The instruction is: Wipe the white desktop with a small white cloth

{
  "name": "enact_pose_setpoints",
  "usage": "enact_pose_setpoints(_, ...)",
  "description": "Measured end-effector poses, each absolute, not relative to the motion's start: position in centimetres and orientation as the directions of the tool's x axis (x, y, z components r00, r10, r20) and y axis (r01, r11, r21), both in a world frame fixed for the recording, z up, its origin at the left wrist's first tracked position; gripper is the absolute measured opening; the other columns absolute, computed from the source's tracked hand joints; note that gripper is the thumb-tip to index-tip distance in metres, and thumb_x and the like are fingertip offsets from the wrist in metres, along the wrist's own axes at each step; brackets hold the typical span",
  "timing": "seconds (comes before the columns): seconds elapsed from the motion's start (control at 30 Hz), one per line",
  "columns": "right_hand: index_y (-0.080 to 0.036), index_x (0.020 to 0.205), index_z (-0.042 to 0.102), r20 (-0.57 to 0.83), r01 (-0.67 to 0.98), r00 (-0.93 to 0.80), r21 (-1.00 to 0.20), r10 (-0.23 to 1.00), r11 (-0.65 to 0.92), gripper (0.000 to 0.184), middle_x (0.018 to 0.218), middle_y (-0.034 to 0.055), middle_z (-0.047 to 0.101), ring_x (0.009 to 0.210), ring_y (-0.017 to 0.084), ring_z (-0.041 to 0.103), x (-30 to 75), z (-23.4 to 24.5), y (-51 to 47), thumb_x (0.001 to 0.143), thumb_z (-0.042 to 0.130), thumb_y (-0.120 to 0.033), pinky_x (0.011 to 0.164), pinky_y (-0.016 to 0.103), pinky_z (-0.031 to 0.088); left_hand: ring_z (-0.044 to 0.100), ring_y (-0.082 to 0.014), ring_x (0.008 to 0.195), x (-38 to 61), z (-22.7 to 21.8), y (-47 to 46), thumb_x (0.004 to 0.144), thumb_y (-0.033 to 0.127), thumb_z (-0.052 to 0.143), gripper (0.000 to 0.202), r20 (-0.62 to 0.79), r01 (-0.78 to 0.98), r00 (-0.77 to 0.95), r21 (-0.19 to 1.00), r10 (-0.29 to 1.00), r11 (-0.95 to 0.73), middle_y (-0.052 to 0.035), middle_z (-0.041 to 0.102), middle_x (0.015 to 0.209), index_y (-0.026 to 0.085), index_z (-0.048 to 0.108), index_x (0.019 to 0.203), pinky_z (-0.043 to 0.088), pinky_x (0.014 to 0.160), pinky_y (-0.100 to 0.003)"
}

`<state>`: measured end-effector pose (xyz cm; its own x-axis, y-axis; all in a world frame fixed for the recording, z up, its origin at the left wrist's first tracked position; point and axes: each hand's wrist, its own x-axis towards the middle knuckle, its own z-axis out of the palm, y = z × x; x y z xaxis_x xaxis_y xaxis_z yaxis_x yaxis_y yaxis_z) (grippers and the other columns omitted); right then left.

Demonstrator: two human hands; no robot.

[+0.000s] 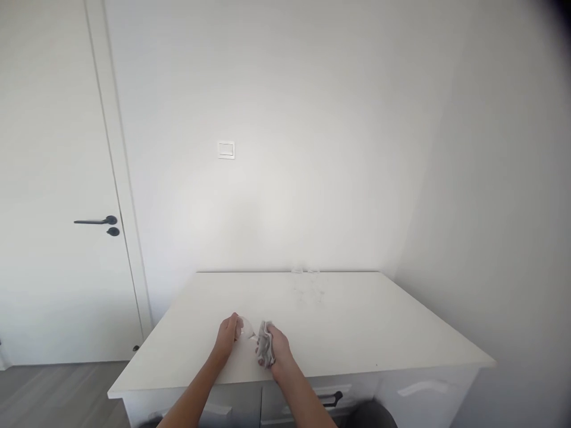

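Note:
My left hand (pixel 228 334) is closed around the bowl of a clear wine glass (pixel 247 327), held tilted on its side just above the white cabinet top (pixel 357 333). The glass's stem points toward my right hand (pixel 280 349). That hand is closed on a crumpled grey cloth (pixel 264 345), which is at the stem end of the glass. Whether the cloth wraps the foot is hidden. Farther back stand two clear stemmed glasses, the left glass (pixel 297 285) and the right glass (pixel 316 285), faint against the white surface.
A white wall (pixel 312 148) rises behind the cabinet, with a light switch (pixel 226 150) on it. To the left is a white door (pixel 49 148) with a dark handle (pixel 96 221). A drawer handle (pixel 331 398) sticks out below the cabinet's front edge.

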<state>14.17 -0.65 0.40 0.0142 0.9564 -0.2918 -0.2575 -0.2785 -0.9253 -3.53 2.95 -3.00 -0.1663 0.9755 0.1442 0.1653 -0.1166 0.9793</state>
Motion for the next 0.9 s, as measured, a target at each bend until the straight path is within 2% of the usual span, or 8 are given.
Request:
enact_pose_setpoints(0.1,-0.024,0.073,0.046,0.157,0.233,0.369,-0.970,0.916,0.072,0.029,0.078,0.0077,0.060,0.075,0.023,0.058,16.5,0.8,-1.2,0.095,0.054,-0.041,0.068,0.033,0.048,0.041,-0.0161,0.057,-3.8,-3.2,3.1,0.095,0.076,0.041,0.064,0.138,0.181,-0.152,0.977,0.979,-0.110,0.0027,0.044,0.056,0.021,0.059,0.070,0.032,0.061,-0.030)
enact_pose_setpoints(0.17,-0.024,0.068,0.039,0.463,0.588,0.305,-0.779,0.832,0.218,0.030,0.083,0.0097,0.060,0.088,0.025,0.059,17.7,1.2,-2.1,0.092,0.055,-0.033,0.078,0.035,0.047,0.041,-0.0162,0.058,-4.0,-3.4,3.2,0.096,0.076,0.042,0.063,0.133,0.181,-0.154,0.978,0.979,-0.104,0.0029,0.045,0.058,0.020,0.061,0.072,0.032,0.061,-0.030)
enact_pose_setpoints(0.23,-0.023,0.069,0.043,0.555,0.725,0.078,-0.602,0.828,0.335,0.023,0.089,0.0092,0.062,0.088,0.023,0.061,17.9,1.8,-3.4,0.089,0.054,-0.024,0.077,0.032,0.046,0.042,-0.0163,0.058,-4.0,-3.3,3.2,0.095,0.076,0.043,0.063,0.134,0.179,-0.157,0.978,0.979,-0.105,0.0030,0.045,0.059,0.020,0.062,0.074,0.032,0.060,-0.030)
enact_pose_setpoints(0.3,-0.021,0.084,0.059,0.517,0.741,-0.153,-0.504,0.842,0.444,0.004,0.103,0.0079,0.068,0.086,0.020,0.065,16.9,2.5,-4.9,0.087,0.056,-0.020,0.072,0.030,0.045,0.042,-0.0165,0.059,-3.9,-3.0,3.1,0.096,0.075,0.043,0.062,0.148,0.182,-0.159,0.976,0.976,-0.118,0.0031,0.045,0.060,0.020,0.062,0.075,0.032,0.061,-0.030)
enact_pose_setpoints(0.43,-0.017,0.146,0.057,0.251,0.832,-0.238,-0.445,0.938,0.330,0.058,0.120,0.0148,0.075,0.103,0.033,0.075,13.4,3.0,-6.4,0.089,0.061,-0.018,0.081,0.039,0.054,0.042,-0.0168,0.065,-3.8,-2.1,2.6,0.099,0.065,0.045,0.052,0.167,0.208,-0.139,0.969,0.976,-0.136,0.0034,0.044,0.064,0.021,0.058,0.075,0.035,0.065,-0.030)
enact_pose_setpoints(0.57,-0.008,0.130,0.070,0.083,0.893,-0.114,-0.428,0.990,0.138,0.040,0.114,0.0224,0.077,0.109,0.039,0.076,11.1,2.6,-4.7,0.093,0.055,-0.008,0.093,0.048,0.058,0.038,-0.0156,0.066,-4.0,-1.7,2.2,0.100,0.066,0.048,0.051,0.179,0.233,-0.107,0.961,0.978,-0.151,0.0041,0.041,0.067,0.022,0.052,0.074,0.033,0.064,-0.029)
enact_pose_setpoints(0.73,-0.011,0.115,0.078,0.023,0.906,-0.087,-0.415,0.996,0.089,0.033,0.114,0.0192,0.079,0.113,0.036,0.077,11.0,2.8,-2.2,0.090,0.059,-0.001,0.098,0.044,0.058,0.036,-0.0132,0.064,-4.0,-1.4,2.0,0.097,0.076,0.049,0.057,0.120,0.127,-0.104,0.986,0.987,-0.107,0.0049,0.042,0.068,0.021,0.057,0.085,0.030,0.060,-0.025)
enact_pose_setpoints(0.9,-0.018,0.118,0.077,0.096,0.867,0.011,-0.497,0.995,0.039,0.029,0.113,0.0138,0.080,0.107,0.031,0.078,14.5,2.5,-0.8,0.099,0.055,-0.016,0.090,0.038,0.057,0.029,-0.0109,0.052,-3.9,-1.9,2.8,0.096,0.087,0.030,0.073,0.090,0.009,-0.109,0.996,0.990,-0.090,0.0067,0.041,0.057,0.021,0.061,0.096,0.023,0.056,-0.024)
